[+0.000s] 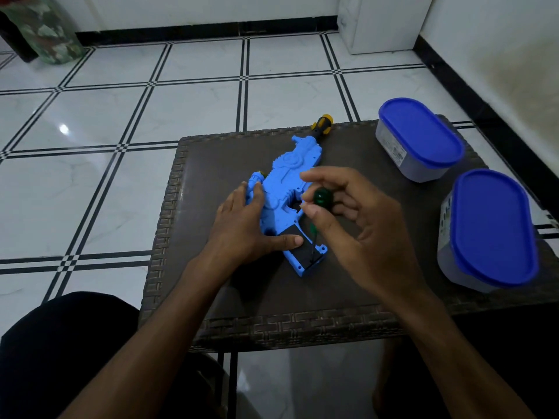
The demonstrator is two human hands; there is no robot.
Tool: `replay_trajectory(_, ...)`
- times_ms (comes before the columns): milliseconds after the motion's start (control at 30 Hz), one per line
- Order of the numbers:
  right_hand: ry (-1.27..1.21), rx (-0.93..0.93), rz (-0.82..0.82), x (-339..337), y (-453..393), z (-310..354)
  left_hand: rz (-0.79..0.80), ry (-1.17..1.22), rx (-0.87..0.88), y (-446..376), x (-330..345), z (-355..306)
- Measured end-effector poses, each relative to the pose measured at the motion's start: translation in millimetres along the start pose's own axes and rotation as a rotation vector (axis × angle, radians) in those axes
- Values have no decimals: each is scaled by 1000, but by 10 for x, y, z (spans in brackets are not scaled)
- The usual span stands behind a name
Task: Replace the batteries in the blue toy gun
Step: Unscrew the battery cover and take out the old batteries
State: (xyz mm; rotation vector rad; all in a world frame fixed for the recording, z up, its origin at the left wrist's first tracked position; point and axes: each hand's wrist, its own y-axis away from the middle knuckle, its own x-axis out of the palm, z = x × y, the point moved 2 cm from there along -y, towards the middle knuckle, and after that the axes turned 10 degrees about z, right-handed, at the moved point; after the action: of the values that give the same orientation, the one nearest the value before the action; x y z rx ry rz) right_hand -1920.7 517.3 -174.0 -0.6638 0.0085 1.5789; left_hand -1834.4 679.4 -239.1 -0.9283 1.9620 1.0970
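The blue toy gun (287, 176) lies flat on the brown woven table (348, 285), barrel pointing away, grip toward me. My left hand (245, 225) rests flat on it, fingers straight, thumb on the dark battery area of the grip (302, 252). My right hand (351, 216) pinches the round green handle of a screwdriver (322, 198) between thumb and fingers. Its thin shaft (312, 237) points down into the grip's lower end. Whether a battery cover is on the grip, I cannot make out.
A yellow-and-black screwdriver (321, 124) lies at the table's far edge beyond the gun's muzzle. Two grey tubs with blue lids (420, 134) (493, 228) stand on the table's right side. White tiled floor surrounds the table; my knee (66, 343) is at lower left.
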Motion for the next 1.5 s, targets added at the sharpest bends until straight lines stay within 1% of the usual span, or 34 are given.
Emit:
replay_trajectory(67, -73, 13, 16, 10, 12, 2, -8, -7, 0, -7, 1, 0)
replay_trajectory(100, -71, 10, 25, 20, 16, 6, -9, -6, -1, -11, 2, 2)
replay_trajectory(333, 97, -29, -16, 7, 3, 10, -1, -3, 4, -13, 1, 9)
replay_trajectory(467, -17, 2, 21, 23, 7, 29, -2, 1, 11, -7, 3, 9)
replay_trajectory(500, -12, -9, 33, 33, 8, 35, 0, 6, 10, -11, 3, 10)
replay_trajectory(567, 30, -38, 33, 45, 13, 41, 2, 3, 5, -19, -1, 13)
replay_trajectory(700, 124, -52, -23, 17, 10, 37, -9, -10, 9, -21, 2, 13)
replay_trajectory(933, -48, -2, -25, 8, 31, 1, -9, 9, 3, -11, 9, 10)
replay_trajectory(1067, 23, -42, -6, -22, 36, 17, -9, 2, 5, -21, 8, 19)
replay_trajectory(1167, 97, -55, -28, -41, 20, 10, -13, 3, 12, -11, 2, 13)
replay_trajectory(1233, 86, -53, -31, -50, 15, 7, -13, 9, 12, -3, 2, 5)
replay_trajectory(1333, 38, -47, 14, -55, 12, 33, -18, 12, 3, -13, 8, 14)
replay_trajectory(1433, 93, -96, 69, -37, 31, 36, -10, 13, 1, -19, 15, 19)
replay_trajectory(1500, 95, -94, 79, -39, 29, 19, -5, 4, 1, -7, 13, 10)
